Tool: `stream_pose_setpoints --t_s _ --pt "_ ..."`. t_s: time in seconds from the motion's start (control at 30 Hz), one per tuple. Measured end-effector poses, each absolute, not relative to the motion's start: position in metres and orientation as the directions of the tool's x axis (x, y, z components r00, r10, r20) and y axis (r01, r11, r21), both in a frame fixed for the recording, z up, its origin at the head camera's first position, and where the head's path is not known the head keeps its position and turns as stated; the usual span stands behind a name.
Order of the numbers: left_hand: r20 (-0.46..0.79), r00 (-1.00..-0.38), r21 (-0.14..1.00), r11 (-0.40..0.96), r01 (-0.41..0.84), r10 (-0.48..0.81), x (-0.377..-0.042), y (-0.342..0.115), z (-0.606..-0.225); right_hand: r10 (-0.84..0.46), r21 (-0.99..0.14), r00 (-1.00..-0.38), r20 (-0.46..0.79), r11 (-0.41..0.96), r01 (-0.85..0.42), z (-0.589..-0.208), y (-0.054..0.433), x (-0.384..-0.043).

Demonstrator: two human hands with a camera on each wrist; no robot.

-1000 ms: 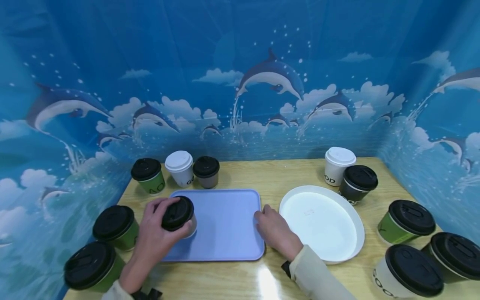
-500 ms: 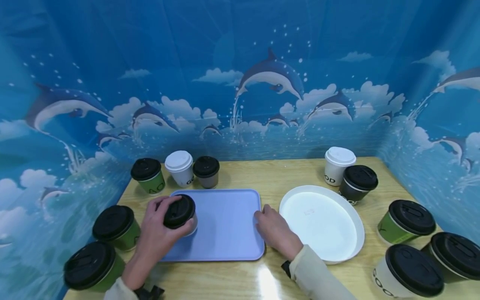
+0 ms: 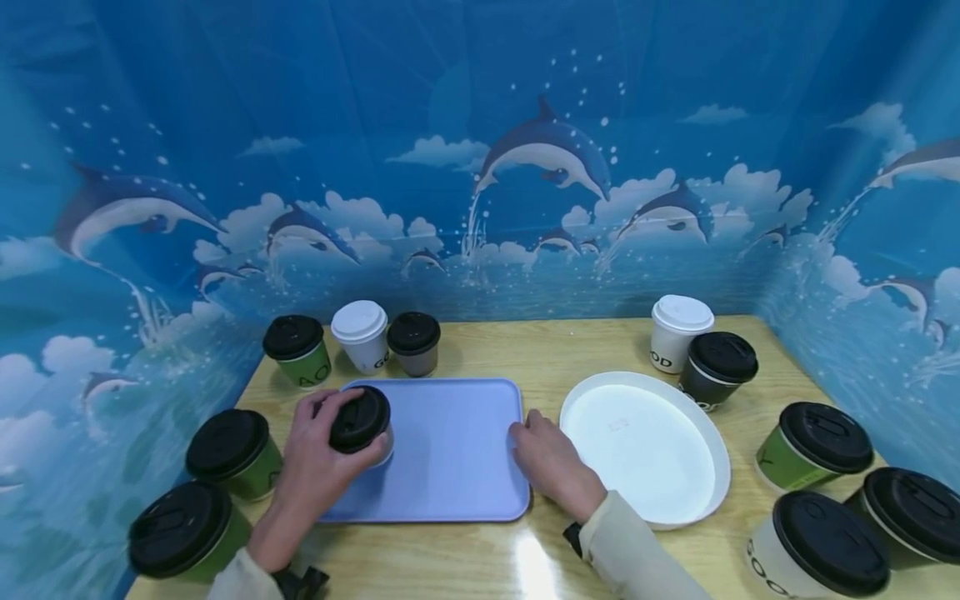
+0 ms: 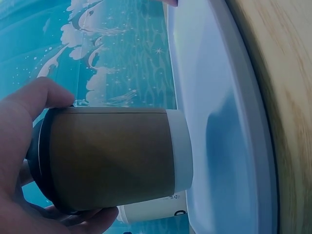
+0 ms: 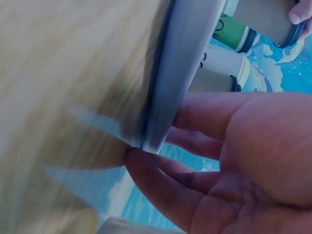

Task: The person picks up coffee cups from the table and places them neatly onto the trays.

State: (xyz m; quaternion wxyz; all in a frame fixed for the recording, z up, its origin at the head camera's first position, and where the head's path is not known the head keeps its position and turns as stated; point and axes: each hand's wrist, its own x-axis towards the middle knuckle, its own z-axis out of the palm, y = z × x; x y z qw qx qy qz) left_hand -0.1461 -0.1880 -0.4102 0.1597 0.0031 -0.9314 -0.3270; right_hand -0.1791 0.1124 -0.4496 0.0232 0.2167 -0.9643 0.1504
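My left hand [image 3: 318, 450] grips a paper coffee cup [image 4: 114, 153] by its black lid [image 3: 360, 419], thumb on one side and fingers on the other. This cup has a brown sleeve and a white base. It stands upright at the left part of a lavender tray [image 3: 457, 450], its base close over the tray's surface in the left wrist view. At the tray's right edge, my right hand [image 3: 551, 458] pinches the rim [image 5: 163, 97] between thumb and fingers, as the right wrist view shows.
Right of the tray lies a round white plate [image 3: 645, 450]. Lidded cups line both sides: a green cup [image 3: 300, 354], a white cup [image 3: 362, 337] and a grey cup [image 3: 415, 343] behind the tray, several more at right, such as a black cup [image 3: 716, 371]. A dolphin-print curtain [image 3: 450, 167] encloses the table.
The left hand and its coffee cup have shifted very slightly toward the back of the tray. My right hand keeps its place on the rim.
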Motion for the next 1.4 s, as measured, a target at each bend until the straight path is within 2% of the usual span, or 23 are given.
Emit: stream_pose_setpoints --t_s 1.17,1.4 --pt "0.242 -0.959 0.647 0.761 0.047 -0.146 -0.158 -0.193 -0.413 -0.406 -0.284 -0.911 0.078 0.867 -0.411 -0.45 0.113 -0.18" --pt "0.287 -0.946 0.65 0.756 0.077 -0.15 -0.16 -0.196 -0.416 -0.411 -0.272 -0.907 0.091 0.866 -0.42 -0.449 0.113 -0.179"
